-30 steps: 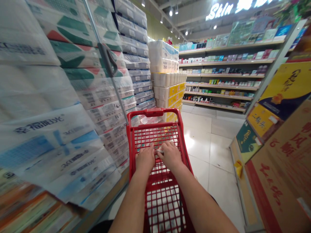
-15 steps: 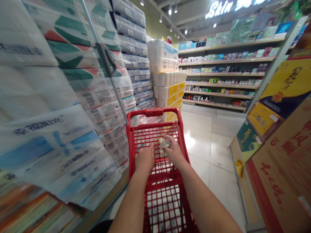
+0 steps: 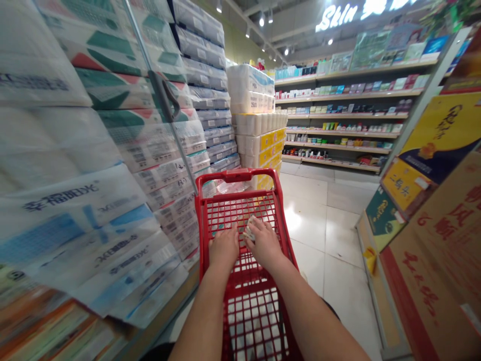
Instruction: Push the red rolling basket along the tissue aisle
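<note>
A red plastic shopping cart (image 3: 242, 176) with a mesh basket stands right in front of me. Over its left side rests my left hand (image 3: 224, 246), palm down, fingers stretched forward and holding nothing I can see. My right hand (image 3: 266, 244) is beside it over the mesh, closed around a crumpled pale wad (image 3: 251, 231). Only the wad's left edge shows past the fingers; its material is unclear. Through the lower mesh (image 3: 257, 321) the floor tiles show.
Packs of toilet paper (image 3: 86, 200) and tissue are stacked high on the left. More paper rolls (image 3: 259, 125) stand ahead. Cartons (image 3: 432, 260) line the right side. Tiled floor (image 3: 311, 220) leads between them to shelves (image 3: 345, 115) of small boxes and bottles.
My right hand has turned palm down over the crumpled wad, which is now mostly covered. My left hand and the cart have stayed in nearly the same place in view.
</note>
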### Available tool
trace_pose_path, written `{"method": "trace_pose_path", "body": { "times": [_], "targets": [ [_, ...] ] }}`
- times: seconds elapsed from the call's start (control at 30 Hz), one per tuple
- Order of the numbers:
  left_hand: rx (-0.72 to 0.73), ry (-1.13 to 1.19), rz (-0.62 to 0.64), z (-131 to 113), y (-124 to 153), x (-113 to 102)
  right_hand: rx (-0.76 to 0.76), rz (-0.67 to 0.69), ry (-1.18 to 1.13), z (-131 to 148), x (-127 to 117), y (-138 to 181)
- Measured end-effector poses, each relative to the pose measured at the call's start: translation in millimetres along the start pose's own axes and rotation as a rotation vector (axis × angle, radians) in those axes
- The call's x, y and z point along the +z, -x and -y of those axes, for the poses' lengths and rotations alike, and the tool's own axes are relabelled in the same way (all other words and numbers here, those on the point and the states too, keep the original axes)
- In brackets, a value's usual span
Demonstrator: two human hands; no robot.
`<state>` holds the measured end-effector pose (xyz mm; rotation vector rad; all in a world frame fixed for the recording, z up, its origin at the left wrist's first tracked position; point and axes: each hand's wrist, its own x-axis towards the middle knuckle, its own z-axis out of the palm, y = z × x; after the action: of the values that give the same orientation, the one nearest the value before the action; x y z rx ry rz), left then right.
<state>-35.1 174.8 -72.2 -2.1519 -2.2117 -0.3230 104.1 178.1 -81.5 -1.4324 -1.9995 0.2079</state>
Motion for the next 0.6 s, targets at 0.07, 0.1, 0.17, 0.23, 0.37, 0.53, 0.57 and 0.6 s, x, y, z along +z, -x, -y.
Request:
{"method": "trace_pose_path", "body": {
  "times": [0.07,0.1,0.17,0.23,0.37,0.53,0.57,0.6],
  "targets": [
    [-0.005,-0.003,0.002,0.3,0.3,0.3,-0.008,0.015,-0.022,-2.2,3.4,0.2],
    [-0.006,-0.002,0.001,0.6,0.3,0.8,-0.015,0.018,-0.034,-2.9,5.0,0.4],
    [-0.003,0.003,-0.004,1.3,0.1,2.0,-0.048,0.017,-0.054,-3.4,7.4,0.6],
    [0.001,0.012,-0.011,1.9,-0.2,3.0,-0.095,0.011,-0.065,-3.5,9.1,0.6],
    [0.006,0.02,-0.015,2.0,-0.4,2.7,-0.126,-0.027,-0.128,-2.9,10.0,-0.9],
    [0.009,0.006,0.004,2.8,0.5,0.8,-0.045,-0.206,-0.432,4.5,6.2,-5.5],
    [0.012,0.001,0.009,3.3,0.7,0.9,-0.006,-0.239,-0.49,5.9,5.6,-6.6],
    [0.014,-0.004,0.012,3.8,0.8,1.1,0.039,-0.251,-0.532,6.5,5.3,-7.6]
  ]
}}
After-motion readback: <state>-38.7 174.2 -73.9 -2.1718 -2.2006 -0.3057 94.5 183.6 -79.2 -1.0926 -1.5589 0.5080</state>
